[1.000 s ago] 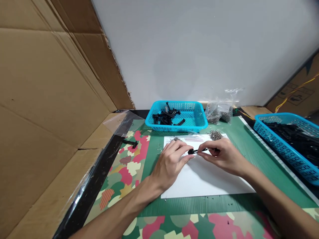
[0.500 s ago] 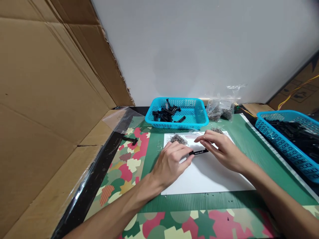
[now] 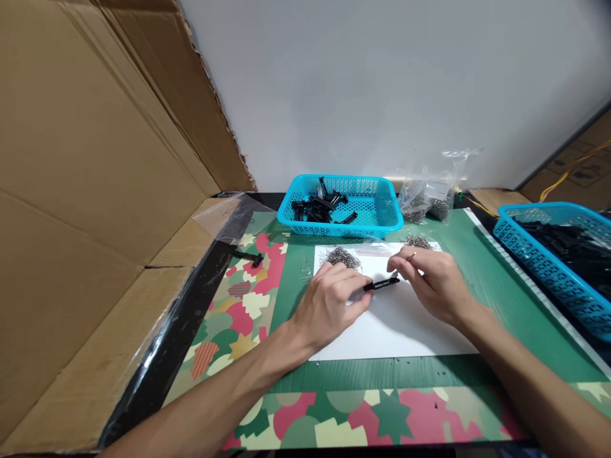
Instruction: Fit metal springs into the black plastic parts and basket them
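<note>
Over a white sheet (image 3: 396, 337), my left hand (image 3: 331, 299) pinches one end of a narrow black plastic part (image 3: 383, 283). My right hand (image 3: 432, 280) is closed on a thin metal tool (image 3: 412, 256), whose lower end is at the right end of the black part. Behind my left hand lies a pile of small metal pieces (image 3: 342, 257). A second small metal pile (image 3: 418, 242) rests beyond my right hand.
A blue basket (image 3: 341, 231) with black parts stands at the back; another blue basket (image 3: 548, 270) is at right. Clear bags (image 3: 429, 200) stand between them. One black part (image 3: 249, 257) lies at left, beside cardboard (image 3: 95, 222).
My right hand has turned, and the thin tool now shows between its fingers, at the black part's end. That part is tilted slightly more. The whole view has shifted a little.
</note>
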Tool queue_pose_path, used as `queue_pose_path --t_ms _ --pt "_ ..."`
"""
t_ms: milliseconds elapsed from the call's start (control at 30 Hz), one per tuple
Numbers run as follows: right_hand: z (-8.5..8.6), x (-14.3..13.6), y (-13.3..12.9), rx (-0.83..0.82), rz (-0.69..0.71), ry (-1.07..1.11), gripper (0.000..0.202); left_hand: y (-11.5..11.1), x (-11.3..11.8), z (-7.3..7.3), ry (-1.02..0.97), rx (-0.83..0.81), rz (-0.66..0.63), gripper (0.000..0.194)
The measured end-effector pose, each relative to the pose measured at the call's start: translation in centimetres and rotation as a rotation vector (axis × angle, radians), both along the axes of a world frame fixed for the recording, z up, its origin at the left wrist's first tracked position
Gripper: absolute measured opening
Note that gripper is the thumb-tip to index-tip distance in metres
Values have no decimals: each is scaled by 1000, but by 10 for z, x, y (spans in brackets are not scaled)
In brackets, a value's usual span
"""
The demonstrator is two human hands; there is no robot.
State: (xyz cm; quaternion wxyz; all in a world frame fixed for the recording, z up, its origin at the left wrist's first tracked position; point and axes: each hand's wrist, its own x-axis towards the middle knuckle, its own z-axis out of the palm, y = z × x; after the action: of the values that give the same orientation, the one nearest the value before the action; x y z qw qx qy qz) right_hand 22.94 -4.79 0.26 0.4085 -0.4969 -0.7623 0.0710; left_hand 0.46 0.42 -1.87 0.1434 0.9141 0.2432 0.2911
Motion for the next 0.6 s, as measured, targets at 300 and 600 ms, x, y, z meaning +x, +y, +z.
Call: queue_pose_path --t_ms 300,600 --pt "-16 -30 10 -217 -85 331 49 0 2 -1 25 36 -16 10" --pt "-15 -32 11 -203 -106 254 50 2 2 -4 4 34 -59 13"
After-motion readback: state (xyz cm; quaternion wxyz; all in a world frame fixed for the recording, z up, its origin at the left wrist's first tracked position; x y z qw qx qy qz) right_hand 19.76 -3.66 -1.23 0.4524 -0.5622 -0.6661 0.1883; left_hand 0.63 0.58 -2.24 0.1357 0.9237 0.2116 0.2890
